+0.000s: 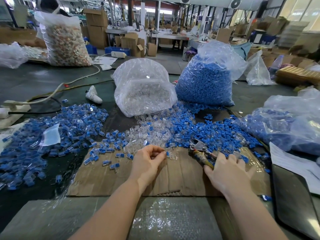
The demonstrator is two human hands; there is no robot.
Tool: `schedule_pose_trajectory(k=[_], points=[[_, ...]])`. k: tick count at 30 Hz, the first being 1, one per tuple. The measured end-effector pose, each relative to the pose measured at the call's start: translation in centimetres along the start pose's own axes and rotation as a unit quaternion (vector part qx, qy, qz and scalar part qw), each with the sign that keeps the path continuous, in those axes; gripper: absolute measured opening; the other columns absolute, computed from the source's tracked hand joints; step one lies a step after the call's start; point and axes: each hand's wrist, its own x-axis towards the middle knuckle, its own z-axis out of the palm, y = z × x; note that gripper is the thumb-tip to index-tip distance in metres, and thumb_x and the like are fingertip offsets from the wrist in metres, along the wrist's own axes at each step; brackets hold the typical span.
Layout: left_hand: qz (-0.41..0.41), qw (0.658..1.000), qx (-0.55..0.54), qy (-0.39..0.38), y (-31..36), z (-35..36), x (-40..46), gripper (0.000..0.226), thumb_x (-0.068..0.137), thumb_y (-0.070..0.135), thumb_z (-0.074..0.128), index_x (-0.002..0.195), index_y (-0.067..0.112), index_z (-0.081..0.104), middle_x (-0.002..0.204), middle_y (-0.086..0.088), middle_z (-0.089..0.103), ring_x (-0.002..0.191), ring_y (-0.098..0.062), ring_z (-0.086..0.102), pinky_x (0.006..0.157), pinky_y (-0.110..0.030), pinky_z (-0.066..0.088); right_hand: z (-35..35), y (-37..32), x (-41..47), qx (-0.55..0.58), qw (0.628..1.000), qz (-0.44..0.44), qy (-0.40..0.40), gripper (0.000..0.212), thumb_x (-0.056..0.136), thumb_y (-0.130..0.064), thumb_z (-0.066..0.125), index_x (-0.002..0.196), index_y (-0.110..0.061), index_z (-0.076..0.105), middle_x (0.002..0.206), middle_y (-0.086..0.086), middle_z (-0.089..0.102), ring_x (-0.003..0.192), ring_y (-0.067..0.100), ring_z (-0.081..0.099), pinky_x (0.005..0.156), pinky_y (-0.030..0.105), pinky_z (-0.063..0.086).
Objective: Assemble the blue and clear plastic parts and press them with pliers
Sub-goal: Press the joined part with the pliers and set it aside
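My left hand hovers over a cardboard sheet, fingers curled, pinching a small blue and clear part at its fingertips. My right hand grips the handles of the pliers, whose metal jaws point up-left beside the loose blue parts. Loose clear parts lie just beyond my left hand. A big heap of assembled blue-and-clear pieces covers the table on the left.
A bag of clear parts and a bag of blue parts stand at the centre back. Another bag of blue pieces lies right, above papers and a dark tray. Cables run on the left.
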Motion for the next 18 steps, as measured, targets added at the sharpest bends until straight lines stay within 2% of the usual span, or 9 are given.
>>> schedule_pose_trajectory(k=[3,6,8,9,12,14,18], points=[[-0.034,0.999,-0.03,0.007,0.3,-0.1,0.3,0.009,0.085,0.011,0.064,0.083,0.02,0.064,0.079,0.0,0.068,0.064,-0.001,0.062,0.054,-0.007,0.044,-0.5,-0.2,-0.4,-0.007,0.997,-0.042,0.07,0.044,0.091,-0.056,0.037,0.112,-0.018,0.044,0.125,0.009,0.05,0.116,0.028,0.044,0.097,0.041,0.037],[-0.096,0.989,-0.116,0.009,0.6,-0.3,0.9,0.004,0.086,0.008,0.063,0.087,0.011,0.065,0.075,-0.006,0.069,0.055,-0.007,0.061,0.05,-0.017,0.048,-1.7,-0.8,-0.8,0.034,0.991,-0.093,0.092,0.037,0.094,-0.053,0.034,0.092,-0.017,0.039,0.107,0.007,0.055,0.096,0.022,0.049,0.075,0.029,0.04],[-0.118,0.98,-0.16,0.019,0.8,-0.5,1.4,0.004,0.086,0.006,0.063,0.09,0.006,0.064,0.071,-0.006,0.068,0.055,-0.01,0.058,0.048,-0.02,0.048,-3.0,-1.6,-1.2,0.109,0.985,-0.131,0.033,0.036,0.097,-0.049,0.032,0.078,-0.018,0.035,0.088,0.002,0.054,0.074,0.013,0.047,0.057,0.025,0.032],[-0.121,0.978,-0.168,0.024,0.9,-0.5,1.6,0.005,0.086,0.006,0.063,0.091,0.005,0.064,0.069,-0.005,0.068,0.055,-0.01,0.058,0.049,-0.021,0.048,-3.6,-2.1,-1.3,0.157,0.976,-0.147,-0.012,0.036,0.098,-0.046,0.032,0.075,-0.018,0.035,0.082,0.001,0.051,0.067,0.012,0.045,0.053,0.025,0.03],[-0.118,0.975,-0.186,0.036,1.4,-0.6,2.1,0.004,0.086,0.005,0.063,0.09,0.004,0.064,0.069,-0.005,0.068,0.056,-0.01,0.06,0.054,-0.024,0.049,-4.3,-3.3,-1.7,0.304,0.931,-0.168,-0.11,0.037,0.099,-0.043,0.034,0.08,-0.013,0.045,0.081,0.005,0.053,0.067,0.017,0.046,0.06,0.029,0.034],[-0.112,0.974,-0.19,0.043,1.7,-0.6,2.4,0.002,0.086,0.003,0.063,0.088,0.003,0.064,0.067,-0.005,0.067,0.054,-0.008,0.061,0.052,-0.02,0.05,-4.5,-3.8,-2.1,0.376,0.896,-0.171,-0.162,0.036,0.099,-0.04,0.037,0.076,-0.013,0.046,0.077,0.007,0.053,0.068,0.02,0.047,0.063,0.03,0.035],[-0.118,0.974,-0.178,0.071,1.9,-0.8,2.8,0.004,0.085,0.003,0.063,0.088,0.002,0.065,0.069,-0.007,0.066,0.051,-0.004,0.06,0.048,-0.015,0.049,-4.6,-4.2,-2.4,0.434,0.847,-0.182,-0.249,0.02,0.093,-0.02,0.048,0.074,-0.015,0.046,0.066,0.003,0.049,0.064,0.019,0.044,0.06,0.032,0.033]])
